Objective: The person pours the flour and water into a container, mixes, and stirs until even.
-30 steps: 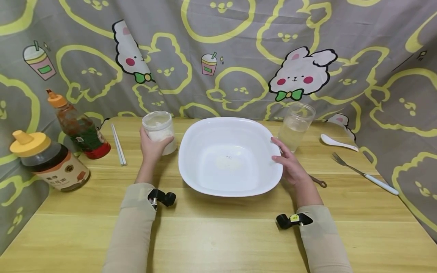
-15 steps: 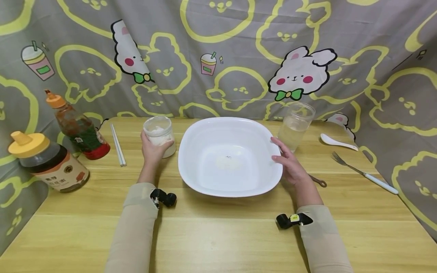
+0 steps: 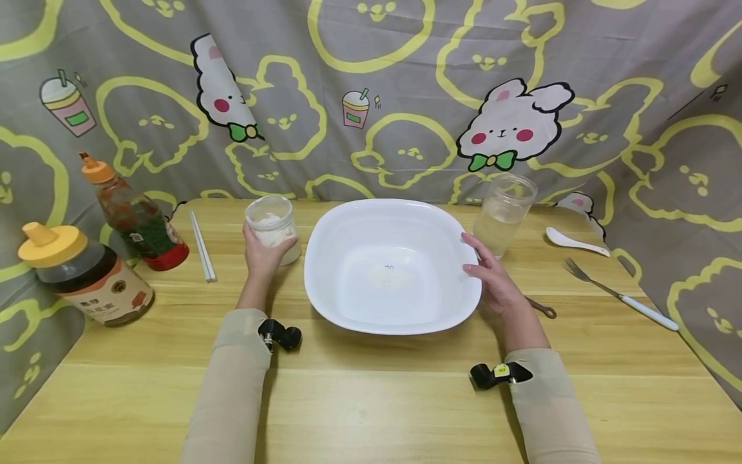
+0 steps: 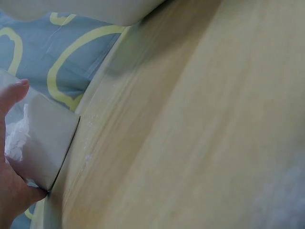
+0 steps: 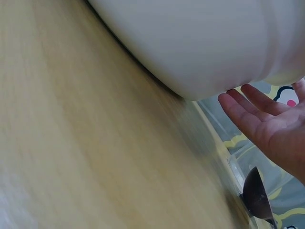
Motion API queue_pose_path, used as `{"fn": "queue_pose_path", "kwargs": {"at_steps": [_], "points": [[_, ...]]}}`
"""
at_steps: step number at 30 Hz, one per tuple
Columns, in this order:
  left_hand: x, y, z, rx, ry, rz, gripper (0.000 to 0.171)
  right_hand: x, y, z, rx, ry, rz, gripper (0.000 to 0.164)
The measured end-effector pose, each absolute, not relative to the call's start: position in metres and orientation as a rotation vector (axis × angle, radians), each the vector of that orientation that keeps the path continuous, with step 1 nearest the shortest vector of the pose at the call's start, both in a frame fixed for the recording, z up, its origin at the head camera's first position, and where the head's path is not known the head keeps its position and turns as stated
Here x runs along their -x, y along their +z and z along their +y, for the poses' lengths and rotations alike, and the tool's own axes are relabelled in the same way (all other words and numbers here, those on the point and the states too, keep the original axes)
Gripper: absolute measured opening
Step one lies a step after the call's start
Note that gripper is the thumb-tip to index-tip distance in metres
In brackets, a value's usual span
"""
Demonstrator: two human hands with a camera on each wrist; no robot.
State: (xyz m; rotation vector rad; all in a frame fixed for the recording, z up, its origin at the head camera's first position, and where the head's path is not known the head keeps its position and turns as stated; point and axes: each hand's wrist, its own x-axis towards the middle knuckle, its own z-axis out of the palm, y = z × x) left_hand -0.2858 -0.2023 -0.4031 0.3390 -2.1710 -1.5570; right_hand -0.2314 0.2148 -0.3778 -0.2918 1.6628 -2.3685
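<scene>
My left hand (image 3: 263,251) grips a clear jar (image 3: 271,222) of white powder, standing upright left of the basin. The left wrist view shows fingers and thumb (image 4: 24,191) around the jar (image 4: 47,138), its base right at the tabletop. A white basin (image 3: 388,216) stands in the middle, a little pale powder lying on its floor. My right hand (image 3: 495,280) holds the basin's right rim, two fingertips over the edge. In the right wrist view, other fingers (image 5: 243,114) lie against the outer wall of the basin (image 5: 200,47).
A glass of pale liquid (image 3: 503,216) stands behind my right hand. A dark ladle (image 5: 257,195) lies beside it. Further right are a white spoon (image 3: 576,241) and a fork (image 3: 620,296). Chopsticks (image 3: 202,248), a sauce bottle (image 3: 142,225) and a honey jar (image 3: 98,283) are at left.
My left hand and the powder jar have shifted slightly down and right in the head view. My right hand and the basin stay in place.
</scene>
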Motion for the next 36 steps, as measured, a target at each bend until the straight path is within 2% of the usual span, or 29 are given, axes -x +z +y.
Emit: {"fn": "queue_pose_path", "kwargs": {"at_steps": [13,20,30,36], "points": [[0.283,-0.400,-0.204,-0.313,-1.619,-2.177,0.105,0.233,-0.379,0.215,0.308,-2.357,1.674,0.054],[0.265,-0.375,-0.208,-0.224,-1.822,-2.000,0.102,0.232,-0.378,0.216,0.273,-2.362,1.673,0.053],[0.218,-0.307,-0.181,0.165,-1.727,-1.779,0.088,0.232,-0.378,0.217,0.281,-2.367,1.651,0.053],[0.216,-0.311,-0.164,0.416,-1.871,-1.795,0.075,0.232,-0.378,0.216,0.280,-2.361,1.645,0.054]]}}
